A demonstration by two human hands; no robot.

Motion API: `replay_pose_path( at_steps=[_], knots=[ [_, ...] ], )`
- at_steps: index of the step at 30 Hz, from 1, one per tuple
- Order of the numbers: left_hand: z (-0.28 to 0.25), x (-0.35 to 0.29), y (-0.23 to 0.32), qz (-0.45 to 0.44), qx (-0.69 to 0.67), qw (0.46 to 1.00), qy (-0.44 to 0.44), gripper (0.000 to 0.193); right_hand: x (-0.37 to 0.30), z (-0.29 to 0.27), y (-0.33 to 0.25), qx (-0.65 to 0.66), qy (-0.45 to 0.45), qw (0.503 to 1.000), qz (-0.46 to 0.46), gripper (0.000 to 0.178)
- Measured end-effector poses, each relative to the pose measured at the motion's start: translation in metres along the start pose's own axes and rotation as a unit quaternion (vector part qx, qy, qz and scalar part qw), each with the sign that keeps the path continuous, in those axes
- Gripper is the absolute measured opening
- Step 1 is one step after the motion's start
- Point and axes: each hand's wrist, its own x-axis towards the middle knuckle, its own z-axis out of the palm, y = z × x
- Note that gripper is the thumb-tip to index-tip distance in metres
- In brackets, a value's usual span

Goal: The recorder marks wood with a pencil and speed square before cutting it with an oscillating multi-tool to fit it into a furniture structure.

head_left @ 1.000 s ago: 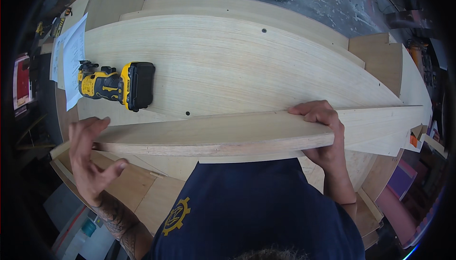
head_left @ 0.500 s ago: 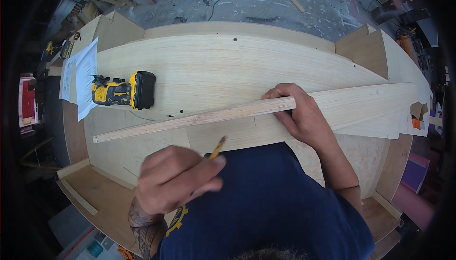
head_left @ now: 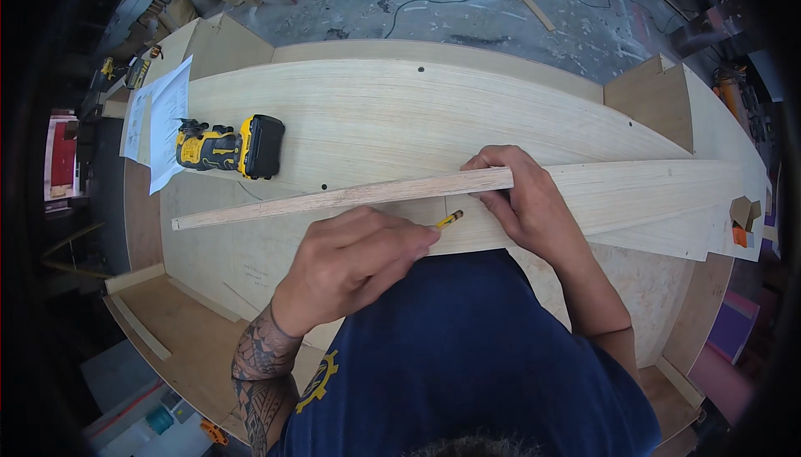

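A long, narrow wooden strip (head_left: 342, 198) slants over the pale panels, its squared end between the thumb and fingers of my right hand (head_left: 534, 202). My left hand (head_left: 359, 261) pinches a short yellow pencil (head_left: 451, 219), which points up and right just below the strip, apart from it. Beneath the pencil lies a pale wooden board (head_left: 642, 194) with a thin line across it near my right fingers. My left fingertips are closed around the pencil's lower part, hiding it.
A yellow-and-black cordless power tool (head_left: 225, 148) lies on the large wooden panel (head_left: 375, 106), beside paper sheets (head_left: 158, 119) at the left. A small open cardboard box (head_left: 744, 217) sits at the right. Low wooden walls (head_left: 651, 102) and a grey floor (head_left: 450, 2) with a cable lie beyond.
My left hand has moved up and right, bringing the pencil closer to the strip and my right hand. My right hand keeps its hold. The whole view has shifted slightly.
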Motion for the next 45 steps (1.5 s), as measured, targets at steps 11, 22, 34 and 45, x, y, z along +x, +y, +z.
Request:
replay_pose_path(
  at_steps=[11,22,34,45],
  knots=[
    [-0.028,-0.061,0.028,-0.109,-0.222,0.967,0.053,0.051,-0.001,-0.003,-0.002,-0.01,0.0,1.0,-0.019,0.036],
    [0.004,-0.009,0.027,-0.148,0.125,0.979,-0.062,0.029,-0.001,-0.003,-0.003,-0.013,0.002,1.0,-0.012,0.035],
    [0.025,0.003,0.039,-0.19,0.221,0.954,-0.072,0.041,0.001,0.0,-0.003,0.008,-0.002,1.0,-0.019,0.035],
    [-0.012,-0.02,0.057,-0.355,0.279,0.891,0.045,0.01,-0.001,-0.002,-0.002,-0.008,0.002,1.0,-0.001,0.036]
  ],
)
